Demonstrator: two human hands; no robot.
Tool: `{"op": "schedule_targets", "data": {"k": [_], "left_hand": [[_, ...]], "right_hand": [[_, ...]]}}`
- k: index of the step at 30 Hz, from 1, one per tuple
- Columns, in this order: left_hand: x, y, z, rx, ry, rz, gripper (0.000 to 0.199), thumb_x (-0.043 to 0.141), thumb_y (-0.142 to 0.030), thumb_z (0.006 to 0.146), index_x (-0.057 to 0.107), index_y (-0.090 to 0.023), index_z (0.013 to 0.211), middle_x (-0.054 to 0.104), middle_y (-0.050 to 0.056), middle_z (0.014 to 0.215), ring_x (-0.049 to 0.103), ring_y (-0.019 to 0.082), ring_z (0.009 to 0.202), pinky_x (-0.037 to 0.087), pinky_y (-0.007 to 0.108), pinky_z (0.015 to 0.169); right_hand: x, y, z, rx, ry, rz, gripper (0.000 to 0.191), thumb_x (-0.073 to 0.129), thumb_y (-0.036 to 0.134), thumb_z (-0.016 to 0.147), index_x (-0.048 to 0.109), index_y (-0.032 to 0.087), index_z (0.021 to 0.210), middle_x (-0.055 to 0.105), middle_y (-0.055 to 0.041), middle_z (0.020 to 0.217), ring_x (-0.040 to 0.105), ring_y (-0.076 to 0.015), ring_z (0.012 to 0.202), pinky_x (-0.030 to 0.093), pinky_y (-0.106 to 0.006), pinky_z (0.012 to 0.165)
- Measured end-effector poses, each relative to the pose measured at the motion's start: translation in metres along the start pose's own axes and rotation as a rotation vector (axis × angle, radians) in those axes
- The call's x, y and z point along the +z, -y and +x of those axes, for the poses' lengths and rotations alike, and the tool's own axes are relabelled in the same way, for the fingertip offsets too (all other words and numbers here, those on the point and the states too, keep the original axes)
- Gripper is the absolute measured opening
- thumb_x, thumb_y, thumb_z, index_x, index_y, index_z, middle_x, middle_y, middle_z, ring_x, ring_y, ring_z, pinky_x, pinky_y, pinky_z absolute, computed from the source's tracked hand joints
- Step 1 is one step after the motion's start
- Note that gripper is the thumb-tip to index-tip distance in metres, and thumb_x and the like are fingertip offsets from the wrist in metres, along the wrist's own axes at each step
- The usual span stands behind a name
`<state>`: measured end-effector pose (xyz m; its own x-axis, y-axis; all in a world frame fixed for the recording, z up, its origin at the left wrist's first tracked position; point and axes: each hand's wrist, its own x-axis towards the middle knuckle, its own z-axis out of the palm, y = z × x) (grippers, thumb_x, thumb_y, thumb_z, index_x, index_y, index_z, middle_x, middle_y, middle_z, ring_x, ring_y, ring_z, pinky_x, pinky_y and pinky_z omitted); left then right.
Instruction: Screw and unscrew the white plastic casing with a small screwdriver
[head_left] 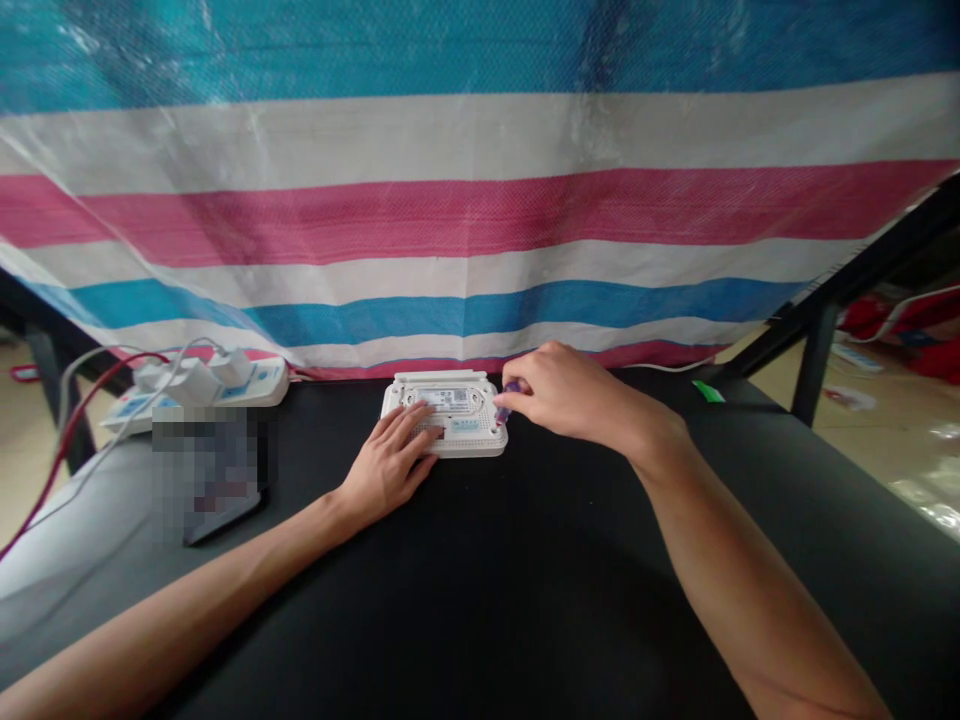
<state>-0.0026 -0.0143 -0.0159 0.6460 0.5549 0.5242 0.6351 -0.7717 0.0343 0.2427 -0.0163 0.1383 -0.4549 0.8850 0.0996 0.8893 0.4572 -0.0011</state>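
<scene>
A white router point(469, 438) lies with its labelled, vented underside up on the black table point(480, 580), its long edge facing me. My left hand point(394, 455) rests flat on the router's left part, fingers spread and covering some of the label. My right hand point(559, 392) is closed around a small screwdriver point(512, 392) with a purple handle. The screwdriver stands slightly tilted, its tip at the router's front right corner, by a round recess. The hand hides part of the handle.
At the left, a white power strip point(270, 385) holds several plugs with white and red cables. In front of it sits a blurred-out dark object point(225, 490). A green and white packet point(708, 391) lies at the back right. Behind hangs a striped plastic sheet point(465, 220).
</scene>
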Motion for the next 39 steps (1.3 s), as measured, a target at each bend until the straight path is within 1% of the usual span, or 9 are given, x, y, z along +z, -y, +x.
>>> {"op": "schedule_targets", "data": {"k": [4, 9, 11, 16, 23, 26, 31, 34, 39], "left_hand": [[0.0, 0.0, 0.0, -0.014, 0.005, -0.017, 0.028, 0.05, -0.025, 0.097, 0.061, -0.017, 0.121, 0.053, 0.016, 0.142, 0.044, 0.029, 0.138, 0.042, 0.051, 0.113], [0.0, 0.0, 0.0, -0.015, 0.005, -0.026, 0.028, 0.049, -0.025, 0.097, 0.061, -0.018, 0.122, 0.053, 0.015, 0.142, 0.045, 0.029, 0.138, 0.042, 0.051, 0.113], [0.0, 0.0, 0.0, -0.016, 0.006, -0.022, 0.029, 0.049, -0.025, 0.097, 0.061, -0.018, 0.122, 0.054, 0.015, 0.142, 0.044, 0.029, 0.138, 0.041, 0.051, 0.113], [0.0, 0.001, 0.0, -0.014, 0.021, -0.015, 0.028, 0.05, -0.025, 0.097, 0.061, -0.017, 0.121, 0.053, 0.016, 0.143, 0.044, 0.029, 0.139, 0.04, 0.05, 0.114], [-0.001, 0.0, 0.0, -0.008, 0.022, -0.017, 0.027, 0.05, -0.026, 0.097, 0.06, -0.017, 0.121, 0.053, 0.016, 0.142, 0.043, 0.029, 0.139, 0.039, 0.051, 0.115], [-0.001, 0.001, 0.0, -0.003, 0.021, -0.018, 0.028, 0.05, -0.025, 0.097, 0.06, -0.017, 0.122, 0.053, 0.016, 0.142, 0.043, 0.029, 0.139, 0.04, 0.051, 0.114], [0.0, 0.001, 0.0, 0.007, 0.006, 0.013, 0.028, 0.05, -0.025, 0.098, 0.06, -0.016, 0.122, 0.052, 0.017, 0.142, 0.043, 0.029, 0.139, 0.041, 0.05, 0.113], [0.0, 0.0, 0.0, 0.013, 0.005, 0.02, 0.028, 0.049, -0.025, 0.098, 0.06, -0.016, 0.122, 0.054, 0.016, 0.141, 0.045, 0.029, 0.138, 0.042, 0.05, 0.112], [-0.001, 0.0, 0.0, 0.006, 0.012, 0.019, 0.027, 0.048, -0.026, 0.098, 0.06, -0.017, 0.121, 0.054, 0.016, 0.141, 0.045, 0.029, 0.138, 0.042, 0.051, 0.112]], "right_hand": [[0.004, 0.009, 0.003, 0.057, -0.004, -0.077, 0.035, 0.055, 0.04, 0.093, 0.075, 0.014, 0.079, 0.073, -0.0136, 0.076, 0.067, -0.0238, 0.07, 0.039, -0.03, 0.059], [0.007, 0.0, 0.002, 0.011, -0.013, 0.018, 0.027, 0.062, 0.034, 0.091, 0.072, 0.018, 0.109, 0.076, -0.0111, 0.097, 0.069, -0.0231, 0.084, 0.045, -0.028, 0.068], [0.005, -0.005, 0.0, -0.044, -0.009, 0.055, 0.028, 0.064, 0.03, 0.089, 0.071, 0.019, 0.114, 0.076, -0.0092, 0.102, 0.069, -0.0223, 0.088, 0.045, -0.028, 0.071], [-0.001, -0.005, -0.003, -0.066, -0.009, 0.055, 0.02, 0.059, 0.019, 0.089, 0.073, 0.018, 0.103, 0.075, -0.0088, 0.099, 0.068, -0.0213, 0.088, 0.044, -0.027, 0.071], [-0.001, -0.001, 0.001, 0.049, 0.018, -0.12, 0.031, 0.054, 0.033, 0.095, 0.075, 0.011, 0.088, 0.074, -0.0161, 0.086, 0.067, -0.025, 0.078, 0.041, -0.031, 0.064], [0.001, -0.001, 0.002, 0.067, 0.027, -0.118, 0.034, 0.057, 0.039, 0.094, 0.076, 0.012, 0.086, 0.074, -0.0154, 0.083, 0.067, -0.0246, 0.076, 0.041, -0.031, 0.063], [0.007, -0.003, 0.002, -0.033, 0.04, -0.022, 0.023, 0.065, 0.03, 0.09, 0.073, 0.018, 0.107, 0.075, -0.0101, 0.098, 0.068, -0.0223, 0.086, 0.044, -0.027, 0.068], [0.009, -0.001, 0.004, -0.018, 0.063, -0.042, 0.021, 0.064, 0.03, 0.091, 0.073, 0.016, 0.102, 0.075, -0.0112, 0.097, 0.069, -0.0238, 0.087, 0.044, -0.028, 0.068], [0.015, 0.006, 0.01, 0.09, 0.056, -0.12, 0.044, 0.049, 0.047, 0.097, 0.075, 0.012, 0.087, 0.074, -0.0171, 0.084, 0.07, -0.0277, 0.08, 0.045, -0.032, 0.066]]}}
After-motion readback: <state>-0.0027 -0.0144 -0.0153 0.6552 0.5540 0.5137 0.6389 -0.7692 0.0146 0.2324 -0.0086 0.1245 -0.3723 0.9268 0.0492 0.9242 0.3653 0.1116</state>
